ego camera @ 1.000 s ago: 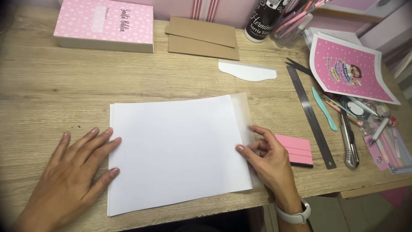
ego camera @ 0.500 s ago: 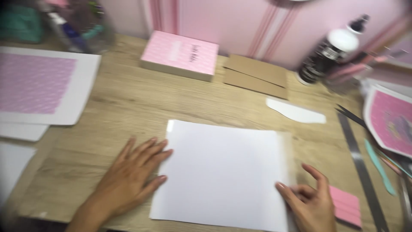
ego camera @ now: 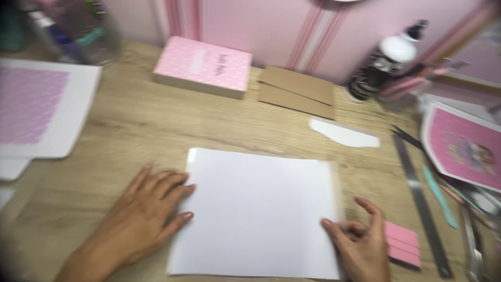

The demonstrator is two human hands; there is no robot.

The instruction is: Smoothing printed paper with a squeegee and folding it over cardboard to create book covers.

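Note:
A white sheet of paper (ego camera: 258,209) lies flat on the wooden desk (ego camera: 156,125) in front of me, with a translucent strip along its right edge. My left hand (ego camera: 143,219) rests palm down, fingers spread, on the desk at the sheet's left edge, fingertips touching the paper. My right hand (ego camera: 360,243) sits at the sheet's lower right corner, fingertips pressing the paper's right edge, fingers curled. A pink block (ego camera: 402,244) lies just right of that hand. The picture is blurred.
A pink dotted box (ego camera: 203,65), brown card pieces (ego camera: 297,91) and a black-and-white bottle (ego camera: 383,65) stand at the back. A white curved scraper (ego camera: 344,134), a steel ruler (ego camera: 420,203) and pink printed sheets (ego camera: 462,146) lie on the right. White and pink sheets (ego camera: 36,107) lie left.
The view has swung left and up, bringing in the sheets on the left. Both hands stay at the white sheet's edges; my right hand's fingers have lifted slightly.

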